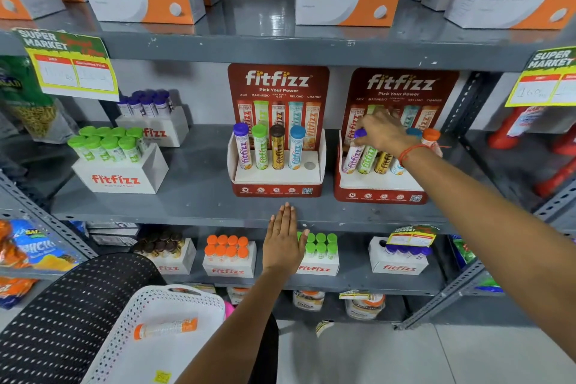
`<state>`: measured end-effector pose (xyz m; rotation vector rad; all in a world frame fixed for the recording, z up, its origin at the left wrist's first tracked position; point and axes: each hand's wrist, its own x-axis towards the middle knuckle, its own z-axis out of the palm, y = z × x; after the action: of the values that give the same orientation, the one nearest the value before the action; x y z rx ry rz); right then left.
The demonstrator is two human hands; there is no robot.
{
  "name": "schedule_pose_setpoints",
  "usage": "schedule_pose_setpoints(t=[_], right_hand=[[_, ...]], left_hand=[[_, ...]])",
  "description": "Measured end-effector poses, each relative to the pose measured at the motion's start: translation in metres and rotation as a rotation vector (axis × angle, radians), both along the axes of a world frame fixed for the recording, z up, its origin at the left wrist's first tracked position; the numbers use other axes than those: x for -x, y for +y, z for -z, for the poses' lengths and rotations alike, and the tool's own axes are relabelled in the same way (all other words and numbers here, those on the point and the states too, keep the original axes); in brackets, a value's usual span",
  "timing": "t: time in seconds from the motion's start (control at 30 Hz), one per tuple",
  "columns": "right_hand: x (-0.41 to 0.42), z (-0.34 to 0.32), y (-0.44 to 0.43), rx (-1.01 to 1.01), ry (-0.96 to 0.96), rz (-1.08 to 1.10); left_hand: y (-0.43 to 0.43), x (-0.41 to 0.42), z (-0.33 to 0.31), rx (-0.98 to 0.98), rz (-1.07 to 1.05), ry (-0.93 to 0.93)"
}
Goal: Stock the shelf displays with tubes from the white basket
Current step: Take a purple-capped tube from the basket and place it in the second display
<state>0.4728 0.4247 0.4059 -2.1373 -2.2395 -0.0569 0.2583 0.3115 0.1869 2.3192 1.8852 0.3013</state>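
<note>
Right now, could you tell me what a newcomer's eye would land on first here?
Probably the two red fitfizz displays on the middle shelf: the left display holds four upright tubes with its rightmost slot empty. At the right display the right hand has its fingers on the purple-capped tube. Lower down, the left hand is held flat and open before the shelf edge, and one orange-capped tube lies in the white basket.

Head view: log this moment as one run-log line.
right hand: fingers on purple-capped tube in right display | left hand: open, flat, empty | left display: last slot empty | white basket: one orange-capped tube
</note>
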Motion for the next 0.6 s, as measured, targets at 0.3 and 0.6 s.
schedule_pose_setpoints(t=[0.3, 0.6], right_hand=[[0.033, 0.017, -0.036, -0.355, 0.252, -0.008], [0.185, 0.16, -0.116, -0.307, 0.791, -0.292]], left_hand=[[0.006, -0.001, -0.012, 0.011, 0.008, -0.106], [-0.044, 0.078, 0.0, -0.186, -0.181, -0.217]])
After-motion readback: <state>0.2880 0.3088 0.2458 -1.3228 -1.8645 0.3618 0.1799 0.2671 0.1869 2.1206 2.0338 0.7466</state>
